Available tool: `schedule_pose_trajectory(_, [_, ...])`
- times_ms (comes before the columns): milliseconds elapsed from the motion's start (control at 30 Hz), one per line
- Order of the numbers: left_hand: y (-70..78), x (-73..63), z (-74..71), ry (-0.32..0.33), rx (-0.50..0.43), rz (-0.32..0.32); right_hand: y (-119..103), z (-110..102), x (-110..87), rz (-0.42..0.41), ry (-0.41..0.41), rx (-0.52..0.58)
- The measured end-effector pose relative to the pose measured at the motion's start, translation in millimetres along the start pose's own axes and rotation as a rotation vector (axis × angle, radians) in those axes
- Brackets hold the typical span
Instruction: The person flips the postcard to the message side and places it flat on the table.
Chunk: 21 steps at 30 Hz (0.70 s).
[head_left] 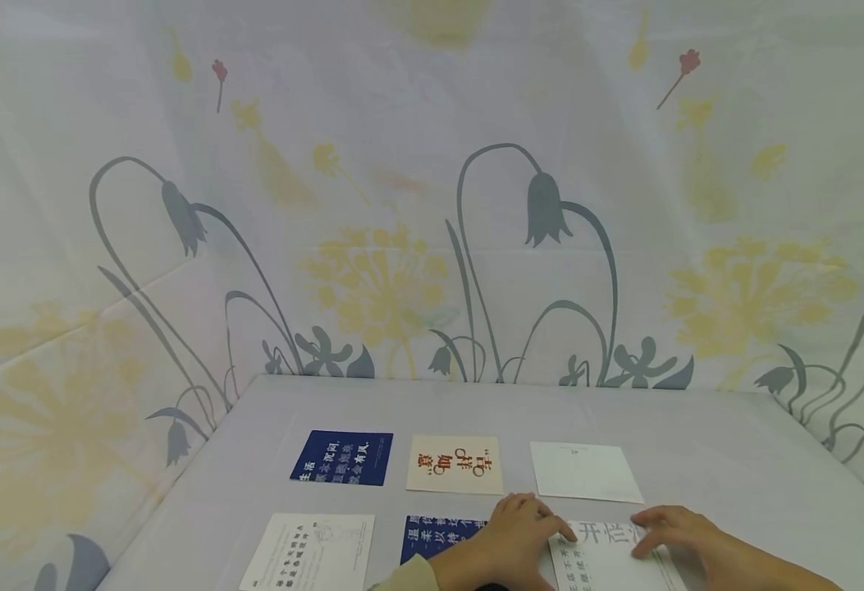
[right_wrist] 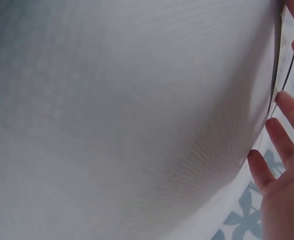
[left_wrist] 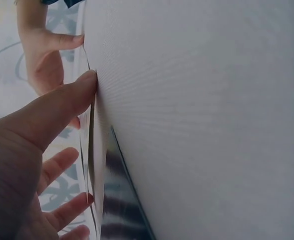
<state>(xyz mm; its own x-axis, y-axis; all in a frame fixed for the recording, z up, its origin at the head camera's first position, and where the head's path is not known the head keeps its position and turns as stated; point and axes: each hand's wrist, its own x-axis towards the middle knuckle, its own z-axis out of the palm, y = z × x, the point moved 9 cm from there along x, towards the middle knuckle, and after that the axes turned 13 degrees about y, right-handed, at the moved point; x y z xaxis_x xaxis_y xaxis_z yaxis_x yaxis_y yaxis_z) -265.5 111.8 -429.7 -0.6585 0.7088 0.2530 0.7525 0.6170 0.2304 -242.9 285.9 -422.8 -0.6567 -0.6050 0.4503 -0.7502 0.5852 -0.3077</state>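
A white card (head_left: pixel 605 566) with grey and black Chinese characters lies at the front right of the table, between both hands. My left hand (head_left: pixel 509 538) touches its left side with the fingertips, fingers spread. On the card's right side rests my right hand (head_left: pixel 686 538), its thumb and fingers apart. The left wrist view has the thumb (left_wrist: pixel 79 92) of my left hand at the thin edge of the card. In the right wrist view, fingertips of my right hand (right_wrist: pixel 286 187) touch down low at the surface. Part of the card is hidden by the hands and the frame's bottom edge.
Beside my left hand lies a blue card (head_left: pixel 432 538), partly covered. Further left is a white printed card (head_left: pixel 313 550). Behind stand in a row a blue card (head_left: pixel 346 457), a cream card (head_left: pixel 454 464) and a white card (head_left: pixel 587 472). Flower-patterned cloth (head_left: pixel 402 164) surrounds the table.
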Motion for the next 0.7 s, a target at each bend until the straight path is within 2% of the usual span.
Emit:
schedule_pose_trajectory(100, [0.7,0.1,-1.4,0.003,0.001,0.007,3,1,1.1,0.053,-0.037,0.015])
schedule_pose_trajectory(267, [1.7,1.2,-2.2,-0.005,-0.017,0.013,3,1,2.4,0.066,-0.05,0.02])
schedule_pose_trajectory(500, [4.4,2.6,-7.6,0.017,0.02,0.021,10,4,-1.4,0.145,-0.1,0.031])
schedule_pose_trajectory(567, [5.4,2.7,-10.3,0.031,0.04,0.026,10,4,-1.6,0.15,-0.103,0.026])
schedule_pose_trajectory(700, [5.9,3.3,-14.7,0.057,0.066,0.032,9,1,1.2,0.106,-0.051,0.008])
